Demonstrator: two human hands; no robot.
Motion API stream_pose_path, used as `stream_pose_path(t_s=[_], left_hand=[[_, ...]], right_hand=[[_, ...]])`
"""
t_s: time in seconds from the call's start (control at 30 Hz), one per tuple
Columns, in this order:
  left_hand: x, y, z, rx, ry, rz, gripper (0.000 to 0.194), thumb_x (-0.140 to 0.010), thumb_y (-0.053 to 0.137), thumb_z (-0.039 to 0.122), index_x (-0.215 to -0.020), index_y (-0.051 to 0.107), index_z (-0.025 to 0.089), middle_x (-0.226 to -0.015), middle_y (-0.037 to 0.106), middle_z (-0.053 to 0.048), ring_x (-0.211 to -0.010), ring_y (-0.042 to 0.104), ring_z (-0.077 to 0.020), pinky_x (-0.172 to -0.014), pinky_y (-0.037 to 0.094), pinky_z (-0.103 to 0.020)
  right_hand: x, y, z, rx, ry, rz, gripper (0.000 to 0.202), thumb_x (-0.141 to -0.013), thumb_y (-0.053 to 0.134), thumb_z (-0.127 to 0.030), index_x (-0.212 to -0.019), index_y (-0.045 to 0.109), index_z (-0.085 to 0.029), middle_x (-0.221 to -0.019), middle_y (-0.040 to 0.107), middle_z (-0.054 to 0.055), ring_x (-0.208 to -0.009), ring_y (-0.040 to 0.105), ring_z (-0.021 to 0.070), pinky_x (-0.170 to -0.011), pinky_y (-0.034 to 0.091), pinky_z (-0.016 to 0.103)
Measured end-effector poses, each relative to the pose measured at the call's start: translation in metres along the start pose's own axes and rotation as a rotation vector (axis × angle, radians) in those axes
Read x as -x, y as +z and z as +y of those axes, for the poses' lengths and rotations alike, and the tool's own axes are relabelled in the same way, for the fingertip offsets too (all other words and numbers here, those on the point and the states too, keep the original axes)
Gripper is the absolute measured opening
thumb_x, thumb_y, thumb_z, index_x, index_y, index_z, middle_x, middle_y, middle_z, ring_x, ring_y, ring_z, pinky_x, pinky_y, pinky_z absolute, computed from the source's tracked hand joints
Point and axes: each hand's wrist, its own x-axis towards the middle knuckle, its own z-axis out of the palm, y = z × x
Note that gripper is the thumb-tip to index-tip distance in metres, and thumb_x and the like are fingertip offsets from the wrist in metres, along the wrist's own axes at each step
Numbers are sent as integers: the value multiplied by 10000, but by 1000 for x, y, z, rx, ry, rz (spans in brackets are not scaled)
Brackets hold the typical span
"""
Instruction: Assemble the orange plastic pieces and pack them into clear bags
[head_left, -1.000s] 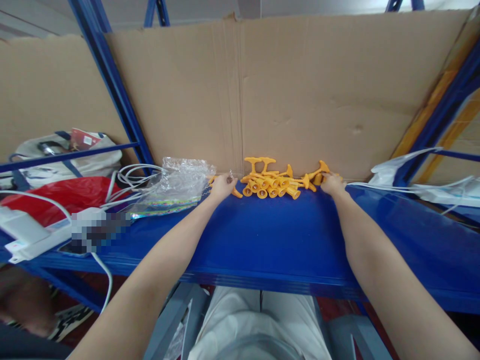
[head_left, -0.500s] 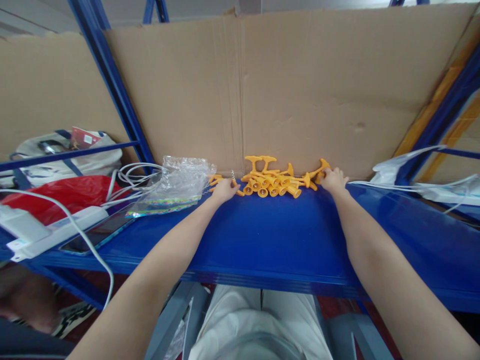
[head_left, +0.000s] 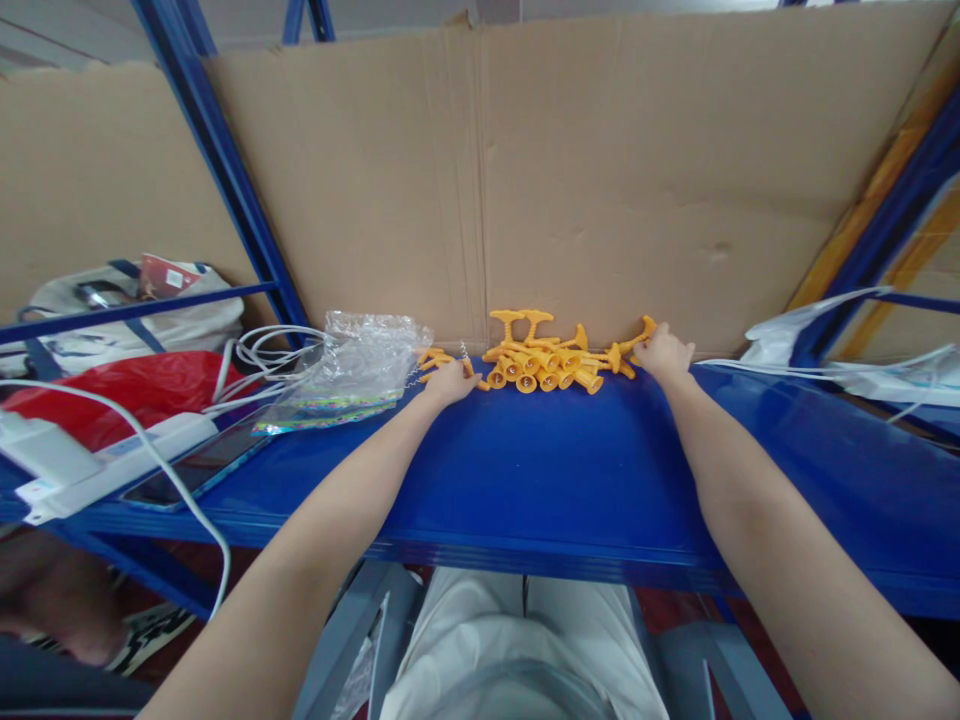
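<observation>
1. Right hand (head_left: 666,352) has shifted slightly farther back since a second ago, and the spiral (head_left: 465,352) by the left hand (head_left: 450,381) now stands out more upright.
2. Yellow parts (head_left: 536,348) lie piled at the shelf's (head_left: 540,470) rear, between both hands, close to the cardboard (head_left: 600,180).
3. Loosely stacked and round-ended, they could roll forward, I'd judge, if a knuckle nudges the lower row.
4. Left thumb and fingers look drawn together beside the spiral; I can't tell whether they pinch it. If they do, a slip could prick a finger.
5. Right fingers curl near the end handle (head_left: 648,326); whether they grasp it, I can't tell. Pulling it could drag neighbours along.
6. Left fingertips and the pile's underside are hidden; the clear bags' (head_left: 360,345) contents are hard to make out.
7. Lower left, someone else's leg is cut off above the shoe (head_left: 154,635).
</observation>
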Motion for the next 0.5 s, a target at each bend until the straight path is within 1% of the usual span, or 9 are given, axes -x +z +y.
stream_pose_path(t_s=[0.03, 0.1, 0.17, 0.23, 0.37, 0.5], left_hand=[[1, -1, 1, -7, -2, -5, 266, -881, 601, 379, -900, 714, 138, -977, 746, -179, -1001, 705, -327, -837, 548, -379], [2, -3, 3, -25, -3, -14, 302, -902, 563, 379, -958, 721, 128, -1008, 745, -184, -1020, 702, -321, -856, 545, -369], [3, -5, 6, -55, -20, -39, 338, -914, 528, 376, -1013, 723, 119, -1044, 743, -181, -1046, 695, -303, -875, 538, -343], [5, -7, 8, -89, -42, -71, 370, -918, 499, 367, -1059, 722, 108, -1076, 739, -176, -1066, 690, -285, -891, 528, -316], [8, -13, 10, -136, -44, -111, 410, -923, 465, 361, -1118, 713, 98, -1129, 728, -171, -1085, 681, -272, -891, 520, -294], [9, -15, 10, -150, -39, -130, 431, -930, 459, 392, -1138, 708, 108, -1131, 728, -164, -1080, 683, -270, -880, 520, -287]], right_hand=[[0, 0, 0, -12, 6, -13, 455, -875, 477, -265, -1277, 492, -51, -1128, 651, 263, -1071, 621, 341, -930, 365, 468], [1, 1, 2, -37, -1, -78, 456, -863, 520, -248, -1283, 510, -72, -1141, 649, 262, -1069, 625, 338, -904, 393, 436], [1, 1, 5, -62, -20, -163, 427, -863, 540, -231, -1264, 552, -84, -1141, 650, 259, -1070, 625, 335, -874, 415, 400], [0, 1, 8, -76, -32, -216, 396, -865, 560, -242, -1232, 596, -96, -1118, 660, 241, -1072, 622, 331, -856, 425, 376], [0, -4, 10, -34, -2, -264, 352, -846, 618, -268, -1164, 654, -122, -1002, 689, 189, -1033, 633, 310, -836, 446, 348], [0, -8, 10, -10, 11, -326, 318, -862, 623, -287, -1117, 660, -101, -836, 699, 153, -870, 670, 264, -767, 469, 326]])
